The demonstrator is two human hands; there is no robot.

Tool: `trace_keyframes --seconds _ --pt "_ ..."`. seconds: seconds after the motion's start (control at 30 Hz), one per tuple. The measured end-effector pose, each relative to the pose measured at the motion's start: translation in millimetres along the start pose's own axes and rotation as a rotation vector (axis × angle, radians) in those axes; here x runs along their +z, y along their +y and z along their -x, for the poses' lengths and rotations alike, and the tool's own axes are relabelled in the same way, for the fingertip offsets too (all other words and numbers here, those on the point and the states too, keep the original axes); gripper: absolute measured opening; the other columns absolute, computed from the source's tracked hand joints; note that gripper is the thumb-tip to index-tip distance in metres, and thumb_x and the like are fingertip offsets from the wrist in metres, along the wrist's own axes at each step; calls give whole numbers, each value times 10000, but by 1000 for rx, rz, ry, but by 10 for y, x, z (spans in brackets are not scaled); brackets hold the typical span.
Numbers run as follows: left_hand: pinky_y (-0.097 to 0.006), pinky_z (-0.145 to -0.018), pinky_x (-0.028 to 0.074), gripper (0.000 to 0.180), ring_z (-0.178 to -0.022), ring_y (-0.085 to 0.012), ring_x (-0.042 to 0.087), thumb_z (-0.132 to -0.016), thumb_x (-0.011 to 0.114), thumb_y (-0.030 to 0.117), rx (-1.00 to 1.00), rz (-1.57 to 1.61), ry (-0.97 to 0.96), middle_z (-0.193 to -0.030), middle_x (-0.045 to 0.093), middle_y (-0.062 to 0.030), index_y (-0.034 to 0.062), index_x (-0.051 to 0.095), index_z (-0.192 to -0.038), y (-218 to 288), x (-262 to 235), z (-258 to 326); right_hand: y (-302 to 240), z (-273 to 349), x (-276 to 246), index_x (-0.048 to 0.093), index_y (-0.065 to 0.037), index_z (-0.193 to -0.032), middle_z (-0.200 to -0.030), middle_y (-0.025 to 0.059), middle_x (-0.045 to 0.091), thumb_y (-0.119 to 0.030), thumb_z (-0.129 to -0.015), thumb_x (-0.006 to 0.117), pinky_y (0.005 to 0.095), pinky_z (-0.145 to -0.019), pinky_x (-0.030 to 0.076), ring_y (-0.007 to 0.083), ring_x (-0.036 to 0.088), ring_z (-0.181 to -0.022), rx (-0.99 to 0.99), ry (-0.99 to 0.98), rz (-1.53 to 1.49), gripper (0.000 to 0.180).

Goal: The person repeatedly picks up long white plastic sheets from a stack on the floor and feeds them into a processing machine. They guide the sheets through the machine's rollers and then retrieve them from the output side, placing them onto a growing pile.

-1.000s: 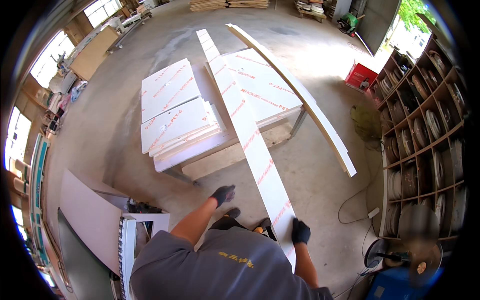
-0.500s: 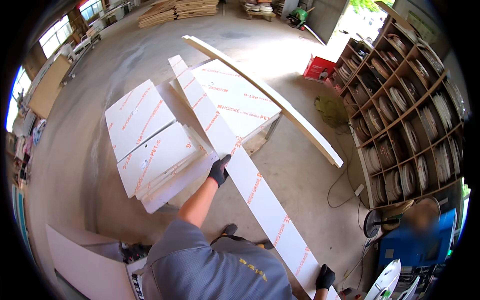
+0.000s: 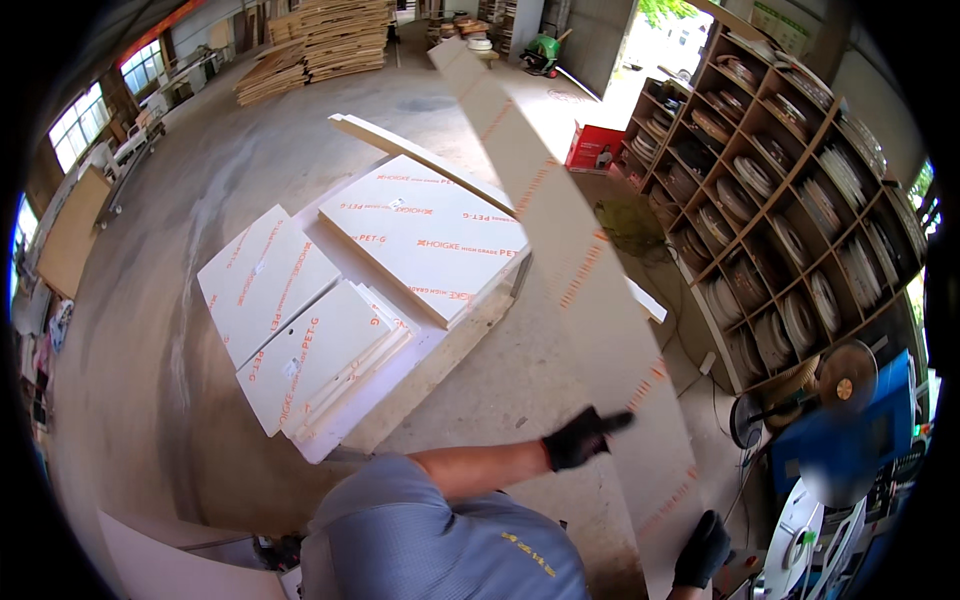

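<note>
A long narrow white panel point(image 3: 596, 325) with orange print is held up at a slant, and its far end reaches past the stacked boards. My left hand point(image 3: 580, 438), in a dark glove, grips its left edge with one finger stretched over the face. Lower down, my gloved right hand point(image 3: 704, 550) is closed on the right edge near the panel's close end; part of its grip is hidden. Left of the panel, a low platform point(image 3: 400, 385) carries a large white board point(image 3: 425, 225) and two stacks of smaller white boards point(image 3: 268, 285).
Behind the held panel, another long white strip point(image 3: 420, 160) lies across the platform's far side. At right stand a shelf of edge-band rolls point(image 3: 770, 190), a fan point(image 3: 745, 435) and a blue machine point(image 3: 850, 425). A red box point(image 3: 592, 147) and stacked wooden sheets point(image 3: 340, 40) are farther back.
The long panel has swung rightward and up, off the boards it crossed. My left hand has moved right and nearer my right hand. The view has shifted a little.
</note>
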State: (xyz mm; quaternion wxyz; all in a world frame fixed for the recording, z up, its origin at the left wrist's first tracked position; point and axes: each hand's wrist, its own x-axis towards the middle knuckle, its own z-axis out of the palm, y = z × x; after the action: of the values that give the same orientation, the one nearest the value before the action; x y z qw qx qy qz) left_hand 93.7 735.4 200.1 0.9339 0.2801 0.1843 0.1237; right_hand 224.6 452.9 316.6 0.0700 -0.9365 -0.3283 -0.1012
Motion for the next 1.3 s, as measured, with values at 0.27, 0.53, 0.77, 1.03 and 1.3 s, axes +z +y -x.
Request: trace_keyframes --seconds 0.27,0.53,0.77,1.03,1.3 --pt "-413 -1048 347 689 -1261 -274 432 -902 558 493 -44 34 -360 -1414 453 -139 40 427 -1405 497 -135 -438 1097 2240 -696 618 -118 -829 -731 124 595 -135 -800 577 472 -639 477 339 614 -711 113 -31 217 53" --pt "-523 -1145 264 717 -1354 -418 369 -953 464 462 184 -310 -208 -1473 400 -254 -54 372 -1443 71 553 -1062 1343 4299 -853 715 -61 -890 -917 229 678 -510 -955 411 504 -804 485 454 621 -857 887 -278 -239 546" --pt "-466 -1151 258 779 -1349 -356 391 -938 473 598 -298 -410 -325 -1496 415 -159 17 397 -1451 -1651 916 -2411 1606 5198 -506 724 -16 -914 -1025 250 671 -589 -932 409 470 -907 468 432 620 -982 1195 -227 -354 654" --pt "-456 -1103 360 713 -1265 -302 500 -946 545 552 -455 -380 -452 -1418 519 -118 20 440 -1409 -3612 1323 -1366 1655 6132 -349 738 -83 -951 -1036 208 689 -596 -969 338 461 -911 469 403 642 -971 1423 -305 -465 652" --pt "-415 -981 479 529 -1151 -253 598 -954 580 465 -911 -545 -580 -1276 626 -83 90 539 -1324 -4811 1974 885 2171 5874 -217 735 -135 -997 -1050 181 695 -529 -975 364 472 -877 477 398 643 -969 1440 -227 -464 541"
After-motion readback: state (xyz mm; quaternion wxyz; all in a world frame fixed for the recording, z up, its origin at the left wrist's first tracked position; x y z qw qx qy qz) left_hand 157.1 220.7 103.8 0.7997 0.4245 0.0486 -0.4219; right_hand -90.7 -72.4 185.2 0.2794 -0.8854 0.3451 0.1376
